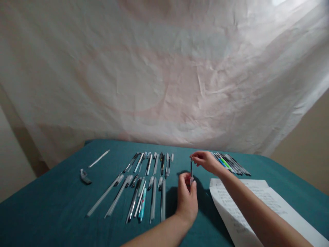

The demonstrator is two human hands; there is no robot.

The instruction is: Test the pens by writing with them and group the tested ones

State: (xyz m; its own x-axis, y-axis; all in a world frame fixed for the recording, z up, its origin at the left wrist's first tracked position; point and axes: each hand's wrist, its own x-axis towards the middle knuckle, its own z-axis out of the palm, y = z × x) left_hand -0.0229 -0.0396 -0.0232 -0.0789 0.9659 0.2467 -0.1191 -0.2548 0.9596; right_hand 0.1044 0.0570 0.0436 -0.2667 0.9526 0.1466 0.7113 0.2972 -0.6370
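Holding one pen (191,169) upright over the middle of the tabletop (64,206): left hand (186,199) wrapped round its lower barrel, right hand (205,160) pinching the top end. I read this as working the pen's top end. Next move calls for a steady left grip, clear of the pen rows (144,185) and paper (257,202).

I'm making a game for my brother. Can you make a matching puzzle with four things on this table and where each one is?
Things
1. upright pen
2. paper
3. white stick
4. grey piece

Places
A. on the right, below the right arm
B. pinched between the left hand and the right hand
C. back left, lying slanted on its own
D. on the left, just in front of the stick

Pairs: 1-B, 2-A, 3-C, 4-D
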